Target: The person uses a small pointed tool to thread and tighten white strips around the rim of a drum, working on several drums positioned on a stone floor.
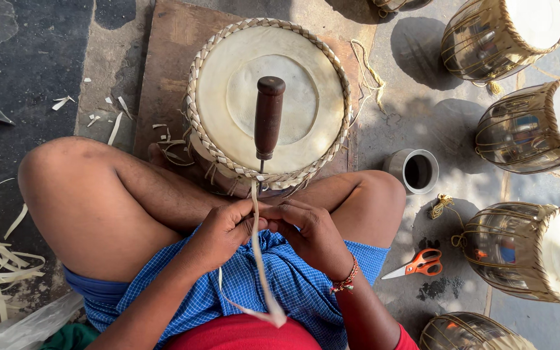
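Both hands are pinching one pale hide strap over the lap: left hand and right hand are meeting, fingers clamped on it, just below the drum bearing a wooden-handled awl; orange scissors are lying rightward.

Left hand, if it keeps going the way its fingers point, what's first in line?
The left hand points across toward the right hand; it would likely meet the pale strip between them first, then those fingers. Depth unclear.
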